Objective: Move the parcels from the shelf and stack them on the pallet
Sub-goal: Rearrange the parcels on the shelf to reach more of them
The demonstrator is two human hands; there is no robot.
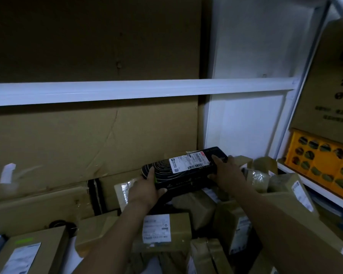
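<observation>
**Head view: black box held in both hands over a heap of parcels**

Head camera looks down on a flat black box (183,176) with a white shipping label (188,162) on its top face. The left hand (147,191) grips the box's left end, thumb on top and fingers curled underneath. The right hand (227,175) grips the right end, with one digit laid across the top and the others wrapped round the near edge. The box is tilted, right end higher, and sits just above a heap of brown parcels (162,230); whether it touches them cannot be told. A white shelf beam (127,91) runs across above, with cardboard sheets (67,145) behind. To the right, a yellow crate (321,163) stands on a white shelf.
</observation>
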